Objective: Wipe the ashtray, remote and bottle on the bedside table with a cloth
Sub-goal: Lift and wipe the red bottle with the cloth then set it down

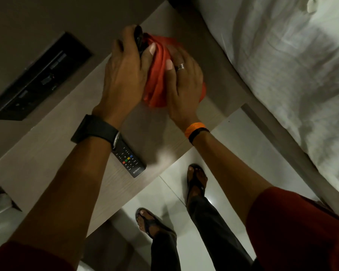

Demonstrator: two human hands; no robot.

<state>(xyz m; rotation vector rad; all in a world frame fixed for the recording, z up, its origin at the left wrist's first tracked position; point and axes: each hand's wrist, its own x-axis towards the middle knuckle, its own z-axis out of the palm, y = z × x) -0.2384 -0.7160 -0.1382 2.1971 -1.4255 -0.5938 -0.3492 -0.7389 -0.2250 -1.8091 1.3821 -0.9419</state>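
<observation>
While curled round a dark hard thing (139,41), likely the ashtray, left fingers (125,39) hold its rim. Right fingers (169,64) press soft red cloth (157,79) on it. Probably heavy, breakable. Remote (128,160) on table (47,163).

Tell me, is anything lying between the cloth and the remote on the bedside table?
Only the person's own left forearm: the remote lies partly under the left wrist, its far end hidden. The cloth is bunched between the left hand and right hand farther back. The bedside table between shows nothing else.
</observation>
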